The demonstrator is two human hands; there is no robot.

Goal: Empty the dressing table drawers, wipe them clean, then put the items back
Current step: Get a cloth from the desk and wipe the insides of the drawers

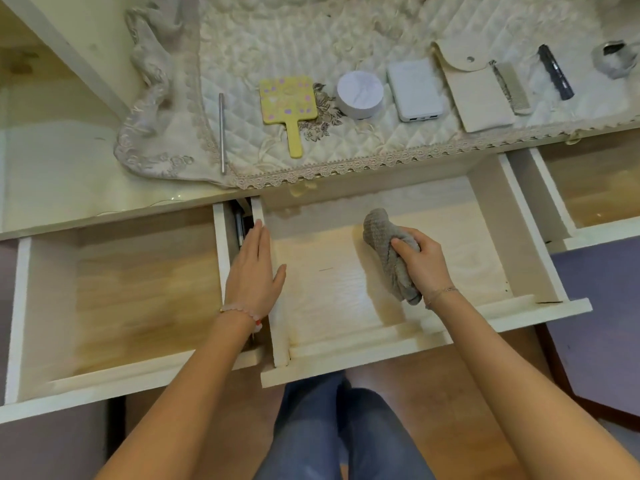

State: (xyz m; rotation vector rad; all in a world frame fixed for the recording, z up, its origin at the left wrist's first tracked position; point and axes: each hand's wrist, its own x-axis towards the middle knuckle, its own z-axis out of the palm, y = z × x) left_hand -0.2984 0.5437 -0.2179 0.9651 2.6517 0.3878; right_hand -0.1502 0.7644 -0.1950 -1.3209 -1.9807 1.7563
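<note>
Three drawers stand pulled out of the dressing table. The middle drawer (519, 237) holds no items on its pale wood bottom. My right hand (424, 263) grips a bunched grey cloth (389, 251) over the middle of that drawer's bottom. My left hand (254, 271) lies flat with straight fingers on the drawer's left wall. The left drawer (45, 306) and the right drawer (554, 195) show bare bottoms. On the quilted table cover (263, 39) lie a yellow hand mirror (287, 100), a round white jar (360, 93), a white power bank (414, 88), a cream pouch (476, 95), a comb (510, 86) and a dark tube (556, 72).
A metal rod (222, 133) lies on the cover's left edge beside bunched lace fabric (149, 109). A silver-grey object (614, 58) sits at the far right of the tabletop. My knees in blue trousers (332, 427) are under the middle drawer.
</note>
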